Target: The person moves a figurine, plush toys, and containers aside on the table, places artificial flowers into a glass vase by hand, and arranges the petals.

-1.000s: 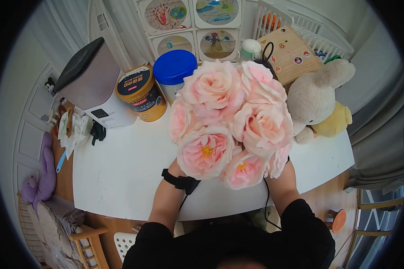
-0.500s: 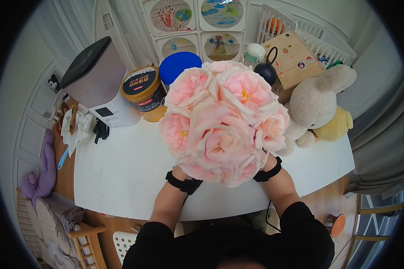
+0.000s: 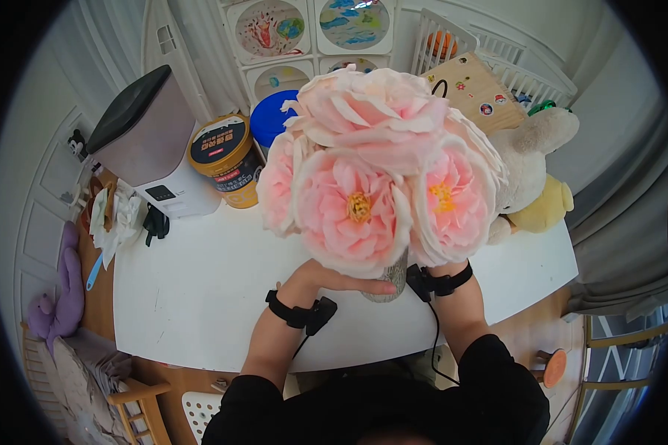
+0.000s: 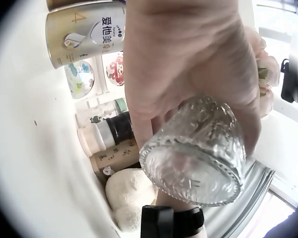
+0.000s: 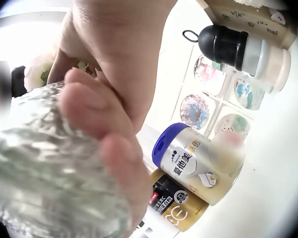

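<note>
A bunch of pink artificial-looking roses [image 3: 360,211] stands in a clear, patterned glass vase [image 4: 193,153], held up in front of the body. My left hand [image 3: 330,279] grips the vase, its thumb lying across the glass just below the blooms. In the left wrist view the vase's round base faces the camera, tilted. My right hand [image 5: 107,94] holds the vase from the other side, fingers curled against the textured glass. From the head view the roses hide most of that hand. Black straps with small cameras circle both wrists.
A white table [image 3: 193,297] spreads beneath. Toward its back stand a white appliance with a dark lid [image 3: 145,141], a gold can [image 3: 230,159], a blue-lidded can [image 3: 272,122], a black-topped bottle [image 5: 228,47] and a wooden box [image 3: 479,89]. A plush rabbit [image 3: 523,156] sits at right.
The flower heads have turned and tipped, so different blooms face the head camera. Part of the glass and my left thumb now show below them. Both hands stay at the vase.
</note>
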A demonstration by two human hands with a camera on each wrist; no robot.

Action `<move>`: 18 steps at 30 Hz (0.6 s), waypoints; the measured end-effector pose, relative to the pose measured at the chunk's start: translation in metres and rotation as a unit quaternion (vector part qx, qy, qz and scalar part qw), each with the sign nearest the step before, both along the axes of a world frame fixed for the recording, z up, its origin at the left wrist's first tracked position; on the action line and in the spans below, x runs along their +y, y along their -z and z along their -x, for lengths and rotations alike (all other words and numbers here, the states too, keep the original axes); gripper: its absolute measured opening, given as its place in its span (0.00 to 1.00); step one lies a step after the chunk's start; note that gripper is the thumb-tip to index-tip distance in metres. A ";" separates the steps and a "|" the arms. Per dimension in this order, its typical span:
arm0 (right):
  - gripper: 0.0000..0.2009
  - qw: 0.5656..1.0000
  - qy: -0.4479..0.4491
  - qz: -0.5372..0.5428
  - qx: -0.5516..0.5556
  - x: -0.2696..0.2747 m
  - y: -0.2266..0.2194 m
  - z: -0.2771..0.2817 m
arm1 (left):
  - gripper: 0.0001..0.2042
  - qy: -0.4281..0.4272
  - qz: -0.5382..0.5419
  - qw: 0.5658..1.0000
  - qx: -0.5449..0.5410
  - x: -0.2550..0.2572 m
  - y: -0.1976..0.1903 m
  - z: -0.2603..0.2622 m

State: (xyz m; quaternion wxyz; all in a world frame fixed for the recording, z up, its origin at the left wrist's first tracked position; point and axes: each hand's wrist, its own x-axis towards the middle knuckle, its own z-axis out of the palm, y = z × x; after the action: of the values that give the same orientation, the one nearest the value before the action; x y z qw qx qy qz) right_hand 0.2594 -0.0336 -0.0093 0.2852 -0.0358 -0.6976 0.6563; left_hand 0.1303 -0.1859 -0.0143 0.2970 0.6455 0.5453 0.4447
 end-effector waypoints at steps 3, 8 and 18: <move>0.32 0.999 0.021 -0.036 -0.011 -0.008 -0.002 0.000 | 0.39 0.012 0.071 0.994 -0.083 0.007 0.004 0.006; 0.37 0.997 0.024 0.075 -0.027 -0.015 0.005 0.016 | 0.38 -0.102 -0.033 0.985 -0.134 0.017 0.020 -0.001; 0.43 1.000 -0.001 0.029 -0.012 0.004 0.016 0.009 | 0.40 0.053 0.105 0.957 -0.263 0.010 0.020 -0.002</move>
State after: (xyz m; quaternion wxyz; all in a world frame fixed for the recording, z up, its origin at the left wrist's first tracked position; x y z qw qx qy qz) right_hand 0.2506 -0.0297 -0.0249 0.2749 -0.0516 -0.6819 0.6758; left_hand 0.1327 -0.1757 -0.0341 0.5197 0.4988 0.4562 0.5224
